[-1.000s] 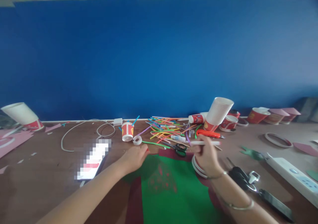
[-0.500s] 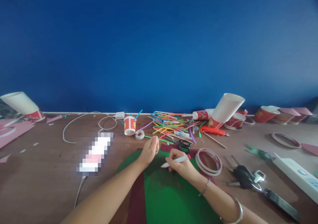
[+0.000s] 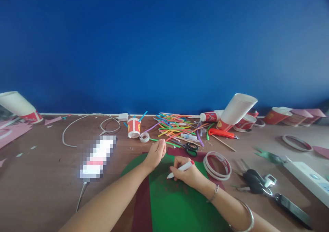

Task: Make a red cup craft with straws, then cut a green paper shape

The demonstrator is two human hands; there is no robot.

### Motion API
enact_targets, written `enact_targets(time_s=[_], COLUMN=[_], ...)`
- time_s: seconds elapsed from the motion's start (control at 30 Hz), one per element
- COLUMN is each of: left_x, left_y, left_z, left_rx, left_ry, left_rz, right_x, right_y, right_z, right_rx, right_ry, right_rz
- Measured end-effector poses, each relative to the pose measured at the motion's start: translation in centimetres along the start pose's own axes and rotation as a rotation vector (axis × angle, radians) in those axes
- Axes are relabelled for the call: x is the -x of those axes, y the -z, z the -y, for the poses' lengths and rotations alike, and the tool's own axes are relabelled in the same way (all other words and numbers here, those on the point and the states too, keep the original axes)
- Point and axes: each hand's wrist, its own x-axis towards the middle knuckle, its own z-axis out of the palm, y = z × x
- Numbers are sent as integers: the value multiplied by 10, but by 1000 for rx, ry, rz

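Note:
My right hand (image 3: pixel 183 172) is closed round a white marker (image 3: pixel 183 169) with a red end, its tip low over a green sheet (image 3: pixel 180 208). Faint reddish marks show on the green below the tip. My left hand (image 3: pixel 155 155) rests as a loose fist over the upper part of the sheet; whether anything is inside it is hidden. A dark red sheet (image 3: pixel 142 208) lies beneath the green one.
Coloured sticks (image 3: pixel 174 127), scissors (image 3: pixel 190 148) and a small tape roll (image 3: pixel 144 137) lie beyond my hands. Larger tape rolls (image 3: pixel 217 166), keys (image 3: pixel 254 182) and a power strip (image 3: pixel 308 178) are right. A phone (image 3: pixel 98 157) lies left; stacked cups (image 3: pixel 238 110) lean behind.
The marker has tilted a little more upright in my right hand, its tip slightly lower. My left hand looks nearly unchanged. The view has shifted slightly.

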Motion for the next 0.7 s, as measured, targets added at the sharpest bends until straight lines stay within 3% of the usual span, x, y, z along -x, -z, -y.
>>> enact_targets(time_s=[0.13, 0.43, 0.7], left_x=[0, 0, 0], left_y=[0, 1, 0], left_z=[0, 1, -1], left_rx=[-9, -10, 13], left_ry=[-6, -5, 1], left_rz=[2, 5, 6], right_x=[-1, 1, -1], right_y=[2, 1, 2], right_z=[-2, -6, -4], right_rx=[-47, -15, -41], right_ry=[11, 17, 4], right_rz=[-57, 5, -65])
